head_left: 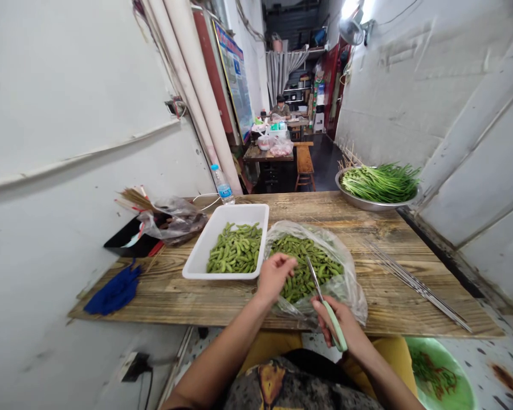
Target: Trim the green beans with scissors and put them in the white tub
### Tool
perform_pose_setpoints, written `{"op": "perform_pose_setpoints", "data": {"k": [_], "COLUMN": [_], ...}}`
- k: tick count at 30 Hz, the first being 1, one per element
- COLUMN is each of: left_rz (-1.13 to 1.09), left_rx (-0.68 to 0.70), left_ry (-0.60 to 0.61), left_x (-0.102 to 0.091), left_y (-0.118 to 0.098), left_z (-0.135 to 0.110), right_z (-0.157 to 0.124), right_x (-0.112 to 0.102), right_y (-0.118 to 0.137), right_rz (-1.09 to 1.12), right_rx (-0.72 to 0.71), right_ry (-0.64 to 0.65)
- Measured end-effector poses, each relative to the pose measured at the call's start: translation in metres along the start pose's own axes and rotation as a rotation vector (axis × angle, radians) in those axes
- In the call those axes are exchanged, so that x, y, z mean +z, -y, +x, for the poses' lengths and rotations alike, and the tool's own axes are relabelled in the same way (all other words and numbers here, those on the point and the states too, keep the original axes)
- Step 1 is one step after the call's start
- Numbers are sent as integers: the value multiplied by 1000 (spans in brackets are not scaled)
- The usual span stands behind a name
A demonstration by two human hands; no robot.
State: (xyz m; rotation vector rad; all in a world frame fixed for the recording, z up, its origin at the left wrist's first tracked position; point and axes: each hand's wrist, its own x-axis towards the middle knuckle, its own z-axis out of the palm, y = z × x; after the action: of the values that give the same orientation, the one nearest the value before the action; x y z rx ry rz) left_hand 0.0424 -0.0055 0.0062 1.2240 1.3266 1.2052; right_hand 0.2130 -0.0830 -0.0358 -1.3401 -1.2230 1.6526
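My right hand (pixel 349 329) grips a pair of scissors (pixel 334 324) by its pale green handles, the metal blades pointing up and away over the pods. My left hand (pixel 274 278) hovers at the left side of the plastic bag, its fingers pinched together near the blade tips; whatever is between them is too small to make out. Green edamame pods (pixel 301 265) fill the open clear plastic bag (pixel 355 285) beneath both hands. Left of it stands a white plastic tub (pixel 196 250) with more edamame pods (pixel 236 249) inside.
Metal skewers (pixel 419 285) lie on the wooden table (pixel 385 239) at right. A steel bowl of green stalks (pixel 378 185) stands behind them. At left are a water bottle (pixel 223 185), a black tray (pixel 130 236) and a blue cloth (pixel 113 290). A green basin (pixel 457 376) sits below.
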Motion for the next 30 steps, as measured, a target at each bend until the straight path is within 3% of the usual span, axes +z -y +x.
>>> {"op": "perform_pose_setpoints", "data": {"k": [2,3,6,8,11,13,18,23,30], "left_rz": [355,558,1011,1169,1321,1402,1490,1465,1574], "left_rx": [234,320,388,420,450,444,465,436,422], "left_ry": [-274,-340,-495,-410,-114,-25,-15,114,171], "left_x": [-28,-41,-62,-59,-42,-33,-32,-40,-29], "left_y": [-9,-13,-18,-15,-3,4,7,8,10], "left_z": [14,20,32,35,37,39,47,51,49], "right_z": [-1,-2,-4,-6,-7,-8,-9,-8,-12], "right_x": [-2,-2,-2,0,1,1,3,5,7], "right_y": [-1,-1,1,2,3,2,-6,-6,1], "right_rz": [-7,-15,-40,-45,-38,-32,-41,-33,-31], "right_rx": [-21,-29,-33,-28,-24,-22,12,-3,4], "right_ry": [-1,0,11,14,24,28,14,53,69]}}
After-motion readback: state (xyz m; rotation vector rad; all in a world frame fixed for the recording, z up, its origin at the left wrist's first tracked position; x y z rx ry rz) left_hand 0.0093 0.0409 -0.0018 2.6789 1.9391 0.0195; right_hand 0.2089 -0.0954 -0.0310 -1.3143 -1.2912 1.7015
